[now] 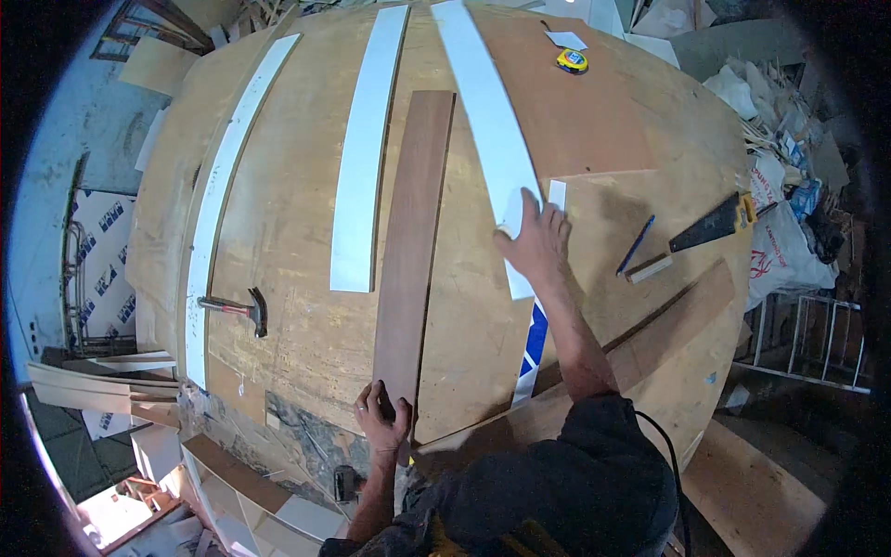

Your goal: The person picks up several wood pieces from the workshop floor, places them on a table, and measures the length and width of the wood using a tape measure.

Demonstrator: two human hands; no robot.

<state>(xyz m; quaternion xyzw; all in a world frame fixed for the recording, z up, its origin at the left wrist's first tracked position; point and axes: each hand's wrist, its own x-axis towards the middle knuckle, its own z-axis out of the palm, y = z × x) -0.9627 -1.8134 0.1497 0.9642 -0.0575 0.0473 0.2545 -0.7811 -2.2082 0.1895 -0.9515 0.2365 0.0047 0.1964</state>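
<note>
My left hand (380, 422) grips the near end of a long brown wooden board (415, 232), its fingers and thumb about the end. To the right, my right hand (540, 241) spans a white board (484, 111) near its lower end, thumb toward the left edge and fingers over the right. That board lies slanted, its far end leaning left. Partly beneath it runs a narrow blue-and-white strip (532, 348). A second white board (368, 167) lies just left of the brown one.
A speckled white strip (227, 167) lies far left with a claw hammer (243, 308) across its edge. Toward the right are a blue pencil (636, 245), a small wood block (649, 268) and a handsaw (710, 223). A yellow tape measure (573, 61) sits on a brown sheet (580, 121) at the back.
</note>
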